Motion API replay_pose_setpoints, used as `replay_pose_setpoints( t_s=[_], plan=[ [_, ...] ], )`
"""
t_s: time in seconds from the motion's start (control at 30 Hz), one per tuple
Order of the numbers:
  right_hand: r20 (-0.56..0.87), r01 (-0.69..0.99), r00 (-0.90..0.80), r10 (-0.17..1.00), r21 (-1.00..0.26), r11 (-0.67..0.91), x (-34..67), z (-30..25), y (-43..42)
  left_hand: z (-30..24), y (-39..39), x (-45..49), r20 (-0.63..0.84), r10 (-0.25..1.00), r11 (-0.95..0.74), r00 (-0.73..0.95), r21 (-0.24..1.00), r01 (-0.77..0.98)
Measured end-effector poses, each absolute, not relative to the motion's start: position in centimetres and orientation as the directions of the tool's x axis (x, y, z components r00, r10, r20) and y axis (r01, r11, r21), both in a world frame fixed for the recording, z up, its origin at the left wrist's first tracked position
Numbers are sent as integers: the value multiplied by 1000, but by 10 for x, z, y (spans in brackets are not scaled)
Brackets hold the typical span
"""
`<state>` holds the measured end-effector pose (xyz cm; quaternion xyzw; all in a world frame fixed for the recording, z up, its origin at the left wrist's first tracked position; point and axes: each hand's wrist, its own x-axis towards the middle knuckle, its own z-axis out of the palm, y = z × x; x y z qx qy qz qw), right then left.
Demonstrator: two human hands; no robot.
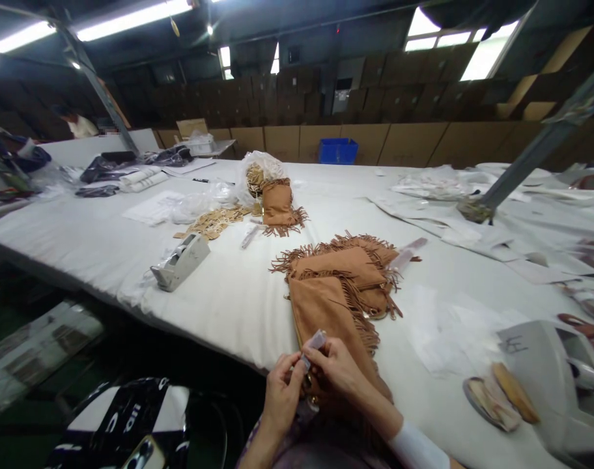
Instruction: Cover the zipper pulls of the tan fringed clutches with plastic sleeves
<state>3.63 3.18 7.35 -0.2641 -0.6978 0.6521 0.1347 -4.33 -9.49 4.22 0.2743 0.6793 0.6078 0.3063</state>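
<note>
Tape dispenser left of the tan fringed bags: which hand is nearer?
Left. The left hand lies right of the tape dispenser, closer to the camera; the right hand beyond it, farther right; both pinch a clear strip.

One view, worn on the head, facing forward and down along the white cloth-covered worktable (219,306); left hand (280,397) and right hand (339,371) near, at the bottom edge; stacked brown cardboard boxes (409,140) far off.

matt tan suede fringed bags (343,277), white cloth table (228,306), glossy plastic tape dispenser (180,262)
</note>
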Motion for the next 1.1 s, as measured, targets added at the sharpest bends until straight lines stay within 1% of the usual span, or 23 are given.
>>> replay_pose_setpoints(
  t_s=[0.1,0.23,0.4,0.5,0.57,0.67,0.77,0.83,0.9,1.0,1.1],
  plan=[
    [-140,161,-808,572,-987,-14,30,85,33,49,-88,-52,-147,819,67,-555,985,-161],
    [-152,143,-786,599,-988,-64,22,78,33,37,-88,-54,-159,878,-8,-451,938,-347],
    [-191,126,-796,574,-980,-152,20,63,34,22,-87,-49,-216,865,-36,-453,874,-485],
    [-197,135,-803,563,-979,-151,21,61,35,19,-85,-47,-273,871,-35,-408,794,-607],
    [-189,141,-806,561,-982,-128,22,61,35,16,-84,-46,-316,880,-1,-354,745,-667],
    [-171,145,-797,579,-985,-92,24,59,34,10,-82,-47,-317,895,41,-312,758,-651],
    [-146,137,-778,611,-989,-62,24,56,32,7,-80,-46,-283,909,9,-306,747,-665],
    [-141,140,-758,637,-989,-53,24,54,30,7,-80,-45,-279,901,-23,-332,733,-679],
    [-152,152,-742,653,-987,-57,24,54,28,10,-81,-44,-288,872,-48,-395,753,-656],
    [-168,166,-768,618,-984,-62,27,57,29,13,-83,-42,-309,822,-58,-479,791,-609],
    [-173,166,-829,531,-984,-61,32,60,30,12,-84,-42,-315,800,-57,-510,808,-587]
  ],
)
